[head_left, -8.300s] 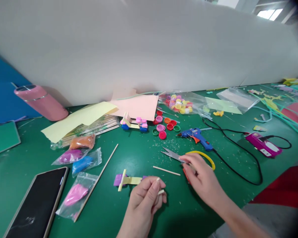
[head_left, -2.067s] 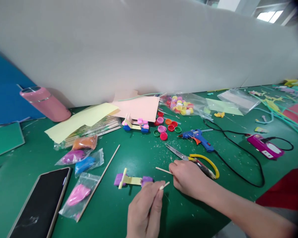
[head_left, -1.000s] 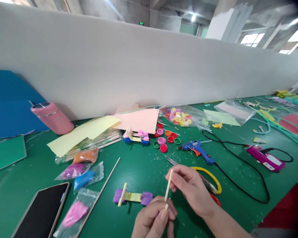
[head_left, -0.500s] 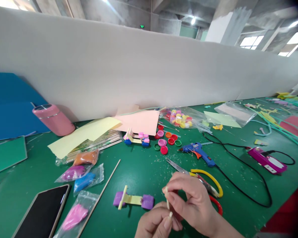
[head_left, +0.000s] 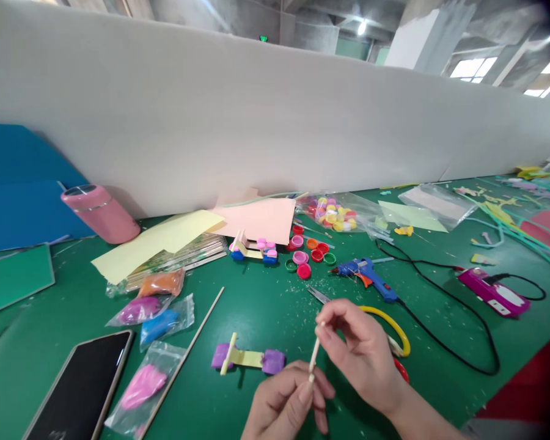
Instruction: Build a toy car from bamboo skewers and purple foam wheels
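My right hand (head_left: 360,351) pinches the top of a short pale stick (head_left: 315,353) between thumb and fingertips. Below it, my left hand (head_left: 286,400) is closed around a second short pale piece (head_left: 311,379), whose tip shows above the thumb. The two pieces nearly meet end to end; whether they touch I cannot tell. Left of the hands lies a small yellow strip (head_left: 247,359) with purple clay blocks (head_left: 273,362) at its ends and a yellow crossbar (head_left: 228,354). Scissors (head_left: 389,321) with yellow and red handles are partly hidden behind my right hand.
A blue glue gun (head_left: 366,275) with a black cord lies beyond the scissors. Coloured bottle caps (head_left: 304,271) and a similar small model (head_left: 254,250) are further back. On the left are a phone (head_left: 80,385), bagged clay (head_left: 144,386), a long thin stick (head_left: 183,363) and a pink cup (head_left: 101,214).
My right hand has risen slightly to the right, and its stick tilts more. Both pieces are now closer to in line. The view has shifted slightly.
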